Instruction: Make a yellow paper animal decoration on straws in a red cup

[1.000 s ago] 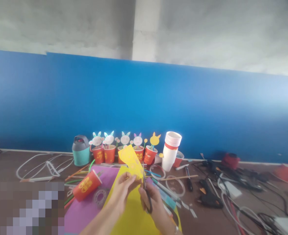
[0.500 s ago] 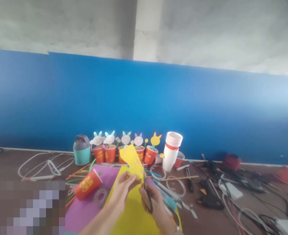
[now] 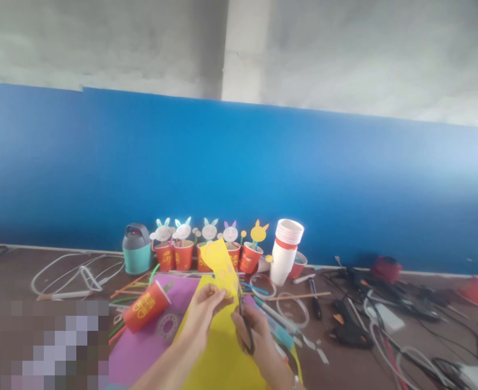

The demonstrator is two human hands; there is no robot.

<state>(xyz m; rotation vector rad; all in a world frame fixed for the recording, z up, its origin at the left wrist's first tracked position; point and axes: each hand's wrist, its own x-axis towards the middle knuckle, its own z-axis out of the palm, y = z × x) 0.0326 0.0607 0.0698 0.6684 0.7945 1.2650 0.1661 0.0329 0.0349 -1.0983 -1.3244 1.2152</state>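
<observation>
In the head view, my left hand pinches the lower end of a yellow paper strip with faint drawn outlines on it. My right hand is closed round the handles of a pair of scissors, whose blades point up along the strip's right edge. Whether the blades are cutting into the paper is too blurred to tell. Beneath both hands lies a large yellow sheet, overlapping a purple sheet. A red paper cup lies tipped on the purple sheet, beside a clear ring-shaped piece.
Several red cups with animal-face cutouts stand along the blue panel. Near them are a teal container and a stack of white cups. To the right, a black glue gun lies among tangled cables.
The yellow strip has shifted very slightly in my left hand. Both hands keep almost the same place, and the scissors stay beside the strip.
</observation>
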